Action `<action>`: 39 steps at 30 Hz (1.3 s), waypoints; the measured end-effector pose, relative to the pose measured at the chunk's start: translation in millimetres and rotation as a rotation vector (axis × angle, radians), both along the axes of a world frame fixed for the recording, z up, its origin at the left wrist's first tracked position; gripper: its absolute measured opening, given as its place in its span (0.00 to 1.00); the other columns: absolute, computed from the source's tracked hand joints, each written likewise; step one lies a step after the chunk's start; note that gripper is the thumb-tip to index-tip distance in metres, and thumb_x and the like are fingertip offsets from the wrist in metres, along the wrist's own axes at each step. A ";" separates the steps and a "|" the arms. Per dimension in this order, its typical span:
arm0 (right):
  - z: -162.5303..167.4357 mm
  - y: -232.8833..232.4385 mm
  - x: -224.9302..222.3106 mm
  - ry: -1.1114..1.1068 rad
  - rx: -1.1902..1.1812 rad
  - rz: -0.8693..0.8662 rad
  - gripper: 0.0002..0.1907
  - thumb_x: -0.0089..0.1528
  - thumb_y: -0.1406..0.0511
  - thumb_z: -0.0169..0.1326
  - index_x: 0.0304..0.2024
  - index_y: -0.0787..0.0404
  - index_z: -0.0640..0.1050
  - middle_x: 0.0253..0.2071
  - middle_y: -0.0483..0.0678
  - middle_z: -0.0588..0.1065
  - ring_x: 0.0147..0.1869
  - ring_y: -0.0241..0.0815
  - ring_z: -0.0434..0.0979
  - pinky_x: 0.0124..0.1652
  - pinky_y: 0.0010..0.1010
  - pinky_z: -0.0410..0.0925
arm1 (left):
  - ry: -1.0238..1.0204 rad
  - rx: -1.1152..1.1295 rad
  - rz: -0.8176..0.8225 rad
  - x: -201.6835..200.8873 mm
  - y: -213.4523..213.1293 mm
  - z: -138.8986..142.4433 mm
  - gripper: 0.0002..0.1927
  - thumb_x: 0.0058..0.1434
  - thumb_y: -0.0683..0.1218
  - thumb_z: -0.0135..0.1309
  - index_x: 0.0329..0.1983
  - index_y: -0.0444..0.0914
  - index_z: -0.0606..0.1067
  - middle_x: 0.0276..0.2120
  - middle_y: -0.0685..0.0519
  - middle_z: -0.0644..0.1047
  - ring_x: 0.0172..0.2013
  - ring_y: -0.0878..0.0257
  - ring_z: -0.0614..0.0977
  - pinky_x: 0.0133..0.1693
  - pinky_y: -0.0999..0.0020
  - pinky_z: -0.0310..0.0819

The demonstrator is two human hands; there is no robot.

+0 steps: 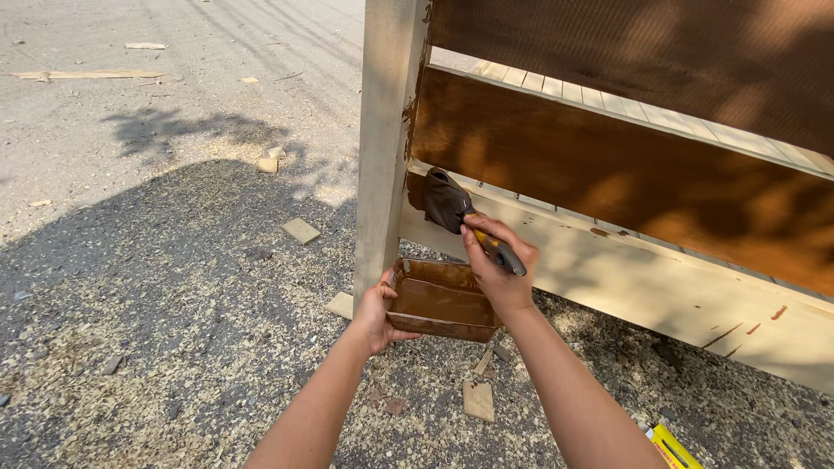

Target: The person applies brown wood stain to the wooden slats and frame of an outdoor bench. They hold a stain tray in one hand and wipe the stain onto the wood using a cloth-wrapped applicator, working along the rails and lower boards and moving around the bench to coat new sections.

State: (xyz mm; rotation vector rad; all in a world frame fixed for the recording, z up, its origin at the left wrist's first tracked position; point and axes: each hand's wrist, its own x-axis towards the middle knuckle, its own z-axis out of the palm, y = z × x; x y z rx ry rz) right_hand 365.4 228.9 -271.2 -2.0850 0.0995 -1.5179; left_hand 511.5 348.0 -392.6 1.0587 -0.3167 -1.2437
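done: top two boards (608, 165) brown | left: pale bottom board (660, 287), post (387, 130) | right hand (497, 269) grips brush (452, 201) at board's left end | left hand (375, 317) holds stain tray (441, 300) low by post

an outdoor woodworking yard is showing here: sawdust (130, 347) and offcut blocks (301, 230) are lying on gravel left of the half-stained wooden frame (608, 174), sunlight falling across it.
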 end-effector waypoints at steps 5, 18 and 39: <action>-10.2 -21.6 -79.8 0.002 0.086 -0.117 0.07 0.65 0.72 0.62 0.45 0.69 0.82 0.46 0.52 0.81 0.52 0.38 0.82 0.54 0.27 0.76 | -0.039 0.045 0.004 7.5 7.7 2.9 0.40 0.57 0.49 0.29 0.75 0.66 0.52 0.67 0.44 0.68 0.55 0.43 0.80 0.45 0.43 0.83; -17.6 -22.9 -119.6 -0.073 0.160 -0.194 0.05 0.67 0.72 0.61 0.44 0.69 0.81 0.43 0.51 0.80 0.46 0.35 0.81 0.49 0.25 0.75 | -0.064 0.036 -0.039 -2.7 6.3 5.9 0.40 0.57 0.48 0.29 0.76 0.66 0.49 0.68 0.46 0.67 0.54 0.45 0.81 0.46 0.42 0.83; 5.9 -4.7 -53.8 0.018 -0.352 -0.183 0.07 0.60 0.74 0.65 0.39 0.64 0.81 0.40 0.53 0.81 0.47 0.47 0.85 0.47 0.31 0.78 | -0.051 0.092 0.003 -42.7 -0.4 20.7 0.39 0.59 0.48 0.28 0.77 0.64 0.48 0.70 0.44 0.64 0.59 0.40 0.76 0.51 0.38 0.78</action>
